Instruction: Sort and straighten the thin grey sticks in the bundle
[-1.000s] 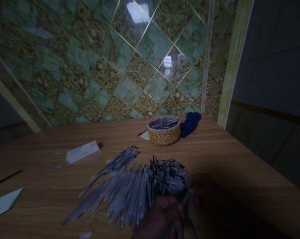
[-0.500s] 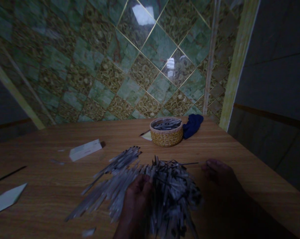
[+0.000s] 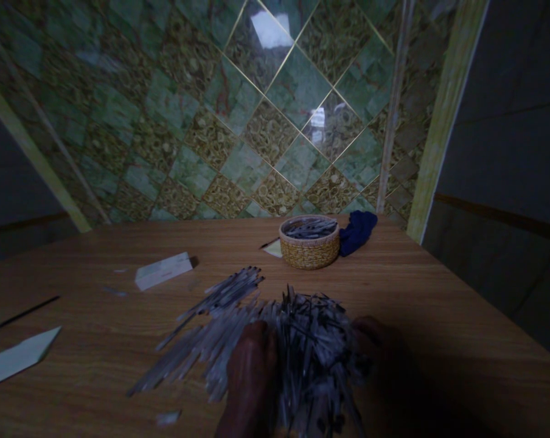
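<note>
A big heap of thin grey sticks [image 3: 275,344] lies on the wooden table [image 3: 416,292] in front of me. My left hand [image 3: 252,374] rests on the heap's near left side, fingers curled over the sticks. At the heap's right edge sits my right hand [image 3: 378,344], its fingers against the sticks; the dim light hides how they are set. Farther back a smaller bundle of sticks [image 3: 232,289] fans out to the left.
A woven basket [image 3: 309,250] with more sticks stands at the back, a dark blue cloth [image 3: 357,231] beside it. A white block [image 3: 163,271] and a pale flat piece [image 3: 17,359] lie to the left. A tiled wall is behind the table.
My right hand, which had pulled a single stick out to the right, has come back to the heap's edge. The left hand stays on the heap.
</note>
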### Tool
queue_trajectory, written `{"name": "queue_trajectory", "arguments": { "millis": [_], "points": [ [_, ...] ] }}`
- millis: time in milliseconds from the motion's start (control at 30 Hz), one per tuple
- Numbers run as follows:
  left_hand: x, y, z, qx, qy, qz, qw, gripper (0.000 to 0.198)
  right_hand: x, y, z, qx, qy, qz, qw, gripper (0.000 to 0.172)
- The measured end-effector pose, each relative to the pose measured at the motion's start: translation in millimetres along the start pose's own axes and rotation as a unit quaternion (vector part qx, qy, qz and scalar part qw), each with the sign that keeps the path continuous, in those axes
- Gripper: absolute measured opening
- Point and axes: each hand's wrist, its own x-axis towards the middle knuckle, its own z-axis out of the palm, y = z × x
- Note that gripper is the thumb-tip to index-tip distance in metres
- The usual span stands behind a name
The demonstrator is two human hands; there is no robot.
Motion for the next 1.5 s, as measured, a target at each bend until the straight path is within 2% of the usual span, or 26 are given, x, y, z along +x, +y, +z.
{"name": "queue_trajectory", "arguments": {
  "millis": [333,500,567,733,867,1000,1100,1367,1500],
  "points": [
    [0,0,-2.8,0.045,0.016,-0.006,0.999,0.023,5,5,-8,-0.021,0.000,0.027,0.999,0.029],
    [-1,-1,-1.5,0.050,0.010,-0.005,0.999,0.023,7,7,-13,-0.095,0.068,0.048,0.992,0.031],
    [-1,-1,-1.1,0.049,0.011,-0.004,0.999,0.023,8,3,-15,-0.105,0.051,0.031,0.993,0.031],
    [-1,0,-2.4,0.050,0.020,-0.002,0.999,0.023,19,-14,-10,-0.169,-0.043,-0.034,0.984,0.028],
    [-1,0,-3.0,0.045,0.030,0.003,0.999,0.023,37,-26,8,-0.226,-0.057,-0.063,0.970,0.020],
    [-3,1,-2.8,0.040,0.033,0.001,0.999,0.024,49,-33,22,-0.249,-0.046,-0.064,0.965,0.019],
    [-3,2,-3.8,0.035,0.032,-0.003,0.999,0.024,49,-34,24,-0.235,-0.036,-0.064,0.969,0.023],
    [-4,2,-5.7,-0.005,0.032,-0.005,0.999,0.023,31,-27,7,-0.189,0.019,-0.044,0.981,0.031],
    [-5,4,-9.4,-0.025,0.037,-0.010,0.999,0.023,22,-12,-5,-0.158,0.092,-0.012,0.983,0.032]
  ]
}}
